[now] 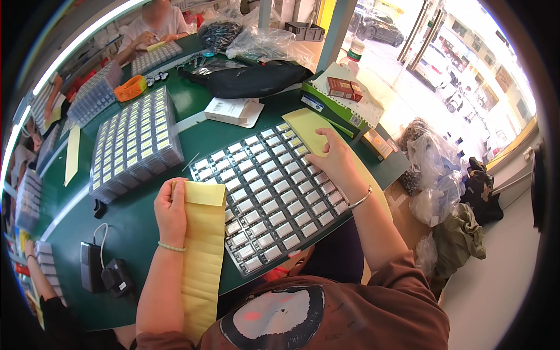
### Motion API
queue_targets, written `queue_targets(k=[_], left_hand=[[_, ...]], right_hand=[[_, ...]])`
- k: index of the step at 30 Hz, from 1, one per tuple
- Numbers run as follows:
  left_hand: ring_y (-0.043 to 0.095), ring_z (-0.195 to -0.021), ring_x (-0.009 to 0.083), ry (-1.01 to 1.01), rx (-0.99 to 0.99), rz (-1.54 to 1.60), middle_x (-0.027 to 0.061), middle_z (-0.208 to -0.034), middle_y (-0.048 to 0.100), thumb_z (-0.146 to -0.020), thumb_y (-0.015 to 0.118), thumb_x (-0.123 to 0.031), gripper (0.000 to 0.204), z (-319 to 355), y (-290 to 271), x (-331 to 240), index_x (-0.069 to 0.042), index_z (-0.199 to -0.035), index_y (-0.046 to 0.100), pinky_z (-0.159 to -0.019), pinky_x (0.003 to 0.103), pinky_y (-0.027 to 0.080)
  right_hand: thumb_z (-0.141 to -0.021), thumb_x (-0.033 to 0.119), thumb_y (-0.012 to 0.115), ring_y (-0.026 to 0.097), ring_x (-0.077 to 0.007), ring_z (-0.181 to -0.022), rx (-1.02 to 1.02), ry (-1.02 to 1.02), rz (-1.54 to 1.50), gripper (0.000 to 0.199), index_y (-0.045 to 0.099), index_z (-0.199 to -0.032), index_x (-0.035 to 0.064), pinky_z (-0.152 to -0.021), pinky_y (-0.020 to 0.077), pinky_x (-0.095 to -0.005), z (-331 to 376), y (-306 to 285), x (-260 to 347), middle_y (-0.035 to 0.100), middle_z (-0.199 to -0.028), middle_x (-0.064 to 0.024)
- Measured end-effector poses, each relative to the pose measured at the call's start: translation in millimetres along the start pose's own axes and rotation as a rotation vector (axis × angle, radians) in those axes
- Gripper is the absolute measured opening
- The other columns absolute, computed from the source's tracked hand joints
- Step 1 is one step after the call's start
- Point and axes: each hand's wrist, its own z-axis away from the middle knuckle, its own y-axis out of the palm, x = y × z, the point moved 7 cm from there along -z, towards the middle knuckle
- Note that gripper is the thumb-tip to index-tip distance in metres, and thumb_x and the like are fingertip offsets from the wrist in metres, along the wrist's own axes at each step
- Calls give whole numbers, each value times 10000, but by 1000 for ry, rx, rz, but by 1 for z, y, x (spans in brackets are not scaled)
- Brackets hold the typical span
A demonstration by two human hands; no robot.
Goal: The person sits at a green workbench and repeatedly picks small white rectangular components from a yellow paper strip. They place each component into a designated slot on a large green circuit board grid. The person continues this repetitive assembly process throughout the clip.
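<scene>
On the left, a co-worker's arm [38, 274] reaches in beside the green bench [134, 233], and a strip light [76, 44] crosses the room above. Two black adapters [91, 267] lie on the bench, one with a white cable. Beyond them stands a tray stack [131, 146], with an orange roll [130, 88] near its far end; another co-worker [153, 29] sits at the far side. Mid-bench are a black bag [256, 80] and a white box [230, 111]. A green box [326, 108] with a red box [344, 88] on top lies farther right. Plastic bags [434, 181] sit at the right, and parked cars [379, 26] show outside.

The left hand [170, 207] grips the folded top of a yellow strip [201, 251]; its long axis runs from the person's body away toward that fold. Right of it, the tray [318, 234] lies askew at the bench's near edge, its far edge climbing rightward; which side is longer, I cannot tell. Its white parts [269, 207] point lengthwise left to right, tipped slightly upward. The right hand [338, 163], thumb and forefinger parted, is at the tray's right edge, over a yellow sheet [302, 123] slanting down rightward.
</scene>
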Motion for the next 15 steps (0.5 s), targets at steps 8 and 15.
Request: queue_targets(k=[8,15], left_hand=[[561,-800,57,162,-42,-160,5,-866,649,-998,573,-160,170,9,0,-22,-12,-1007,657,-737,215,459],[539,-784,28,194,-56,-127,-25,-877,634,-1009,551,-142,167,19,2,-34,-9,-1033,650,-706,191,444]], right_hand=[[-907,91,622,616,-187,-780,-56,-184,-109,183,676,-1062,11,-728,501,-302,3,-7,60,675,-947,-111],[-868,125,680,617,-256,-771,343,-498,-265,194,707,-1030,22,-711,497,-356,66,78,167,637,-863,-115]])
